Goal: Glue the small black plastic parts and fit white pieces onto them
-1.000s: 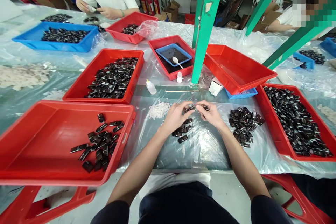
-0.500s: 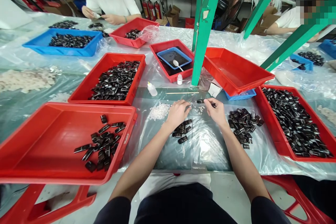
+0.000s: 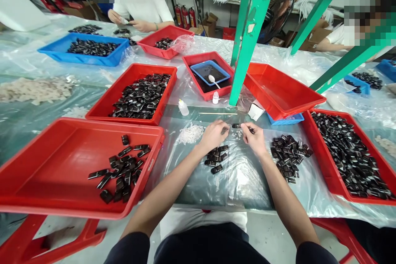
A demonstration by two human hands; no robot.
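My right hand pinches a small glossy black plastic piece, which points left from the fingertips. Another dark bit shows within the curled fingers, too covered to identify. Close to the left end of the piece is my left hand, its thumb and finger drawn together; whatever lies between them is too small to make out. Below the hands, tiny pale bits are scattered on the plastic sheet. A few more black pieces rest beside the left wrist, and a larger pile lies right of the right hand.
Small white parts are heaped left of my hands. Behind stand a dropper bottle, a thin stick and a green post. Red trays flank both sides, several with black pieces. Other people sit across the table.
The head view has shifted slightly, so the table appears a little lower. My left fingertips have come closer to the black piece, which stays in my right hand.
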